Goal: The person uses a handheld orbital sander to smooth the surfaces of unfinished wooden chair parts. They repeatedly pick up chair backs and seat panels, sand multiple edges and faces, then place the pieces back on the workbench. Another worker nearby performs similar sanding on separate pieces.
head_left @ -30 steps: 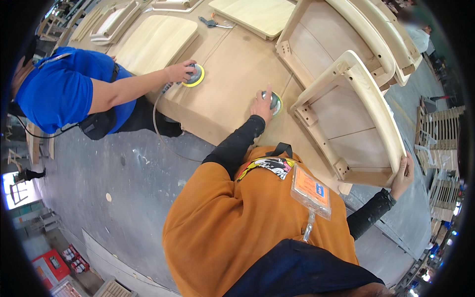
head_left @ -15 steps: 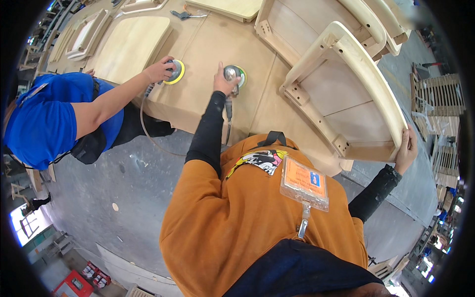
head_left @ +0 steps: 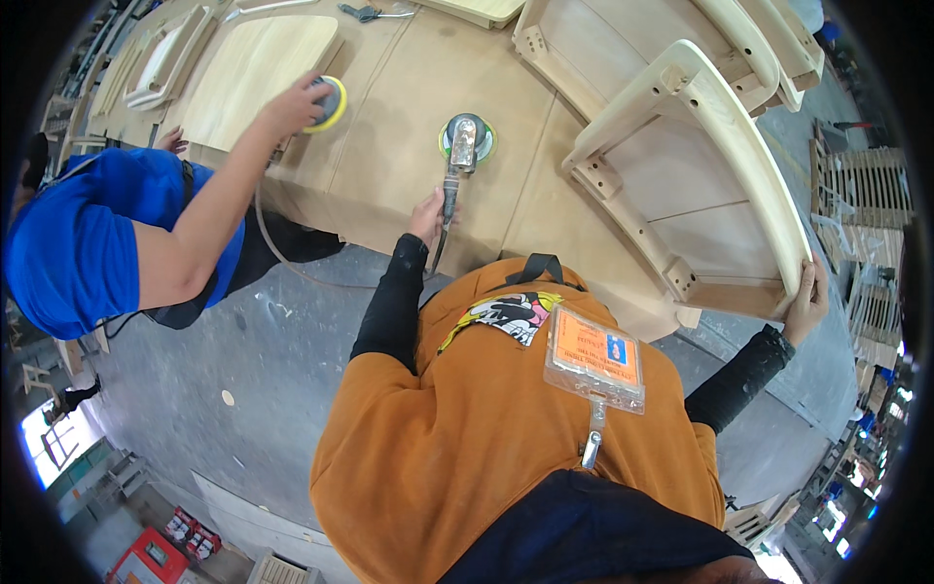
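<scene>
A round orbital sander (head_left: 465, 144) with a metal top lies on the brown covered table in front of me, its hose trailing toward my body. My left hand (head_left: 428, 216) is closed round the air hose (head_left: 449, 200) just behind the sander's body. On the right, a wooden frame (head_left: 715, 195) with a curved outer rail and a panel inside leans tilted on the table, its drilled corner blocks showing. My right hand (head_left: 806, 297) grips the near right corner of that frame, with the thumb partly hidden.
A co-worker in a blue shirt (head_left: 78, 243) stands to my left, holding a yellow-edged sander (head_left: 331, 105) beside a flat wooden panel (head_left: 258, 78). More wooden frames (head_left: 642, 44) stand behind mine. A grey-handled tool (head_left: 365, 13) lies at the far edge. Stacked slatted wood (head_left: 864, 190) is at right.
My left hand has slid back from the sander's top to its hose. The co-worker's sander has moved left and away from me. My right hand stays on the frame's corner.
</scene>
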`<act>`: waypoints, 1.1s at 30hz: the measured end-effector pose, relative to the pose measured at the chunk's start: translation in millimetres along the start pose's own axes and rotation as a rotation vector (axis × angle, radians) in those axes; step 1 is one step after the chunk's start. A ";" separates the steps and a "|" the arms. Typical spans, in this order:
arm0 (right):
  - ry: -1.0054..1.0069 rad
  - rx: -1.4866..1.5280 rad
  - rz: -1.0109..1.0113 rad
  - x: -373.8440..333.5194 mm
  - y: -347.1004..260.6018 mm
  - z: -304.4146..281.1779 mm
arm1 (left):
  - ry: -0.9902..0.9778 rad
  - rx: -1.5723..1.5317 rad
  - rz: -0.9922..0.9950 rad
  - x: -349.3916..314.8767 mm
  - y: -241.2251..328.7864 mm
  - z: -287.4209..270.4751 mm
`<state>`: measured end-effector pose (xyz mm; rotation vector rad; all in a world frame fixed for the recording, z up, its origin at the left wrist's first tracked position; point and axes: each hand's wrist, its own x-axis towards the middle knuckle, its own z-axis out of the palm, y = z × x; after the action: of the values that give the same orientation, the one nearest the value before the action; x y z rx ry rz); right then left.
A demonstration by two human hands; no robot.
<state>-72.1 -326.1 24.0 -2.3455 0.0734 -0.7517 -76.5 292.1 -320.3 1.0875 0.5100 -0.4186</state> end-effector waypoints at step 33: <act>0.024 -0.125 -0.073 0.3 -4.9 1.1 | 0.088 0.807 0.248 -105.9 -163.9 -21.1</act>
<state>-72.0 -321.7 26.5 -2.4690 0.0462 -0.8332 -257.4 252.2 -385.1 1.9302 0.2692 -0.3619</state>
